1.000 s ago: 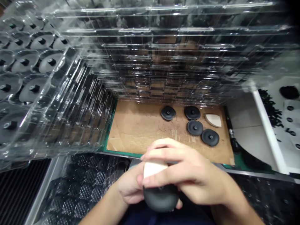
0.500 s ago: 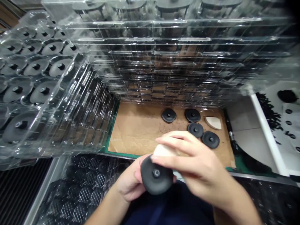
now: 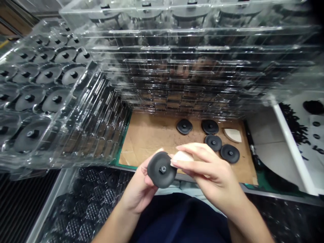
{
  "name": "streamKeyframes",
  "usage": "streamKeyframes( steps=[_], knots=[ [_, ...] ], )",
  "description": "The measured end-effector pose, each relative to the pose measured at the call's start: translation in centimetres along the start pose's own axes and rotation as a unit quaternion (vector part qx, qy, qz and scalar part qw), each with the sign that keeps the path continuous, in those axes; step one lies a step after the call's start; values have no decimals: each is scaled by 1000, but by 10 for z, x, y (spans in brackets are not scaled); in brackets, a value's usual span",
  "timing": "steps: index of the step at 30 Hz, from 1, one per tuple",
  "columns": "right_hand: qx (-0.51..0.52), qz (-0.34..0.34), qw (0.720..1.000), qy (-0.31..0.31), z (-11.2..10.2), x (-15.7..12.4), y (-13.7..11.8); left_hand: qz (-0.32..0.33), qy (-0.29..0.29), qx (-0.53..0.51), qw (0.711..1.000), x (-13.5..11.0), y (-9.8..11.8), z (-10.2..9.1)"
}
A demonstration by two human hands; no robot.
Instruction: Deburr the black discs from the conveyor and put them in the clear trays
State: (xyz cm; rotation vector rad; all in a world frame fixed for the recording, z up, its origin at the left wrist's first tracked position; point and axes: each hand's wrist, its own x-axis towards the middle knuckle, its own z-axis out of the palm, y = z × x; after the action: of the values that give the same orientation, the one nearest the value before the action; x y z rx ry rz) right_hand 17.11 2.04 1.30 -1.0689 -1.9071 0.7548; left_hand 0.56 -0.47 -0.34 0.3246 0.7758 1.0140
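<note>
Black rubbery disc sits in our left hand, just above the near edge of the cardboard sheet, its stud-topped face turned up toward us and tilted slightly. It is nearly round, so it shows no clear long axis. Our left hand is the nearer to it, curled closed behind the rim and clamping it. Our right hand lies to the disc's right, with thumb and fingers pressed together on a cream wedge. The wedge touches the disc's upper right edge; we cannot tell whether it is seated behind the disc.

On the right part of the cardboard sheet lie four more black discs, with one more cream wedge beside them. That makes five discs and two wedges in view outside the trays. Clear plastic trays stand stacked beyond the sheet and to its left, with more discs showing in them. Dark blister trays lie on the near side of the sheet.
</note>
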Motion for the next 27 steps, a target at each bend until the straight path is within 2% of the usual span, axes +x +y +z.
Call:
streamKeyframes(
  steps=[5,7,9,11,12,15,17,18,21,24,25,27],
  knots=[
    [33,-21,998,58,8,0,-1,8,41,14,999,2,-4,-2],
    [49,44,997,46,6,-8,3,27,64,4,998,3,-3,-6],
    [105,138,985,0,3,-24,11,45,69,-17,996,4,-1,-11],
    [196,237,951,-28,4,-45,21,50,58,-34,996,3,0,-14],
    [238,289,927,-23,8,-56,24,49,54,-39,997,3,1,-15],
    [302,468,830,34,25,-80,27,40,65,-47,996,4,-1,-14],
    [309,537,783,54,36,-87,26,33,75,-51,995,5,-2,-12],
    [307,550,774,60,40,-87,25,30,77,-53,995,6,-2,-11],
    [303,536,785,72,40,-78,25,22,73,-52,996,6,-3,-10],
    [303,504,803,93,29,-55,22,19,79,-46,996,5,-6,-7],
    [297,469,825,106,25,-46,18,20,84,-43,995,5,-7,-6],
    [242,346,898,123,19,-27,5,19,90,-40,995,3,-10,-3]
  ],
)
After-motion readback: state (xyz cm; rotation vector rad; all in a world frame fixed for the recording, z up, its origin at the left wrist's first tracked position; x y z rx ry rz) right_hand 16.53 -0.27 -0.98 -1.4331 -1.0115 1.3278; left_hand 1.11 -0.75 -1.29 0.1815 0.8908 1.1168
